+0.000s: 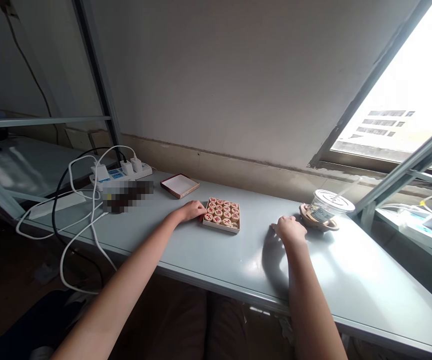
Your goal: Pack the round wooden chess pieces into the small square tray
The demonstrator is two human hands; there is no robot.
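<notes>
A shallow box (222,228) filled with round wooden chess pieces (218,211) marked in red characters lies at the middle of the grey table (253,250). My left hand (192,210) is at the box's left side, its fingers together near the edge; something small and red shows by the fingertips, too small to make out. To the right of the box my right hand (290,228) hovers over or rests on the table, fingers partly hidden behind the hand. The open box lid (180,185) lies inside up, behind and left of the box.
A lidded plastic cup (323,209) with a straw stands in a wooden tray (330,226) right beside my right hand. A power strip (140,172) with chargers and tangled white cables (93,225) lies at the left. Metal frame bars flank the table; a wall is behind.
</notes>
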